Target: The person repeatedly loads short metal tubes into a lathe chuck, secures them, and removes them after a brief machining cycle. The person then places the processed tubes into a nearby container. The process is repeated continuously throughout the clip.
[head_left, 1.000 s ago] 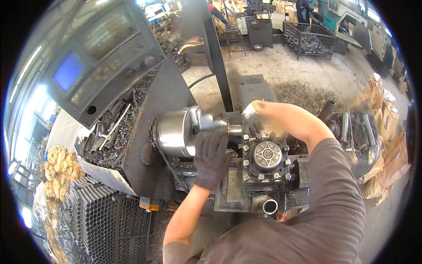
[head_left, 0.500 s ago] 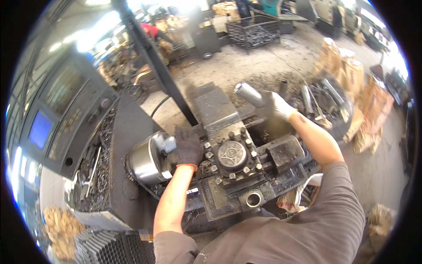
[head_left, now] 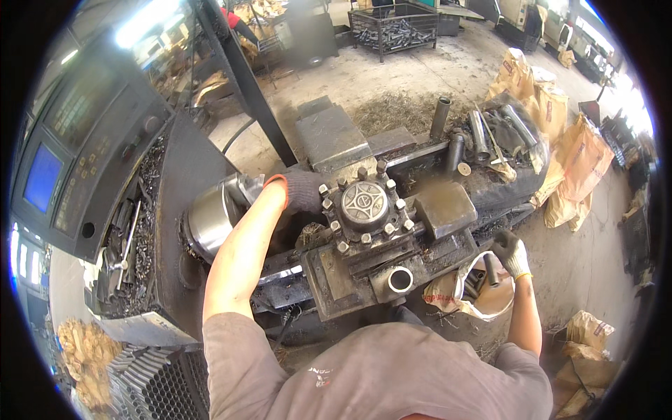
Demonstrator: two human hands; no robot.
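My left hand [head_left: 302,190], in a dark glove with an orange cuff, is between the shiny lathe chuck [head_left: 211,222] and the square tool post [head_left: 365,203]. Its fingers are turned away and hidden, so whether they grip anything does not show. Low at the right, my right hand [head_left: 510,253], in a white glove with darkened fingers, is over the rim of a white sack [head_left: 505,306]. A short grey metal tube [head_left: 492,270] hangs from its closed fingertips above the opening. More tubes lie inside the sack. A bright ring-ended sleeve [head_left: 400,280] sits at the front of the carriage.
A control panel with a blue screen [head_left: 43,178] stands at left, beside a chip-filled tray [head_left: 131,241]. Tubes and tools lie on a dark surface [head_left: 500,185] at right, where an upright tube [head_left: 439,117] also stands. Brown paper sacks [head_left: 568,168] line the floor beyond.
My right hand has moved from above the far side of the machine, where it held a shiny tube, down and right to the sack. My left hand stays near the chuck.
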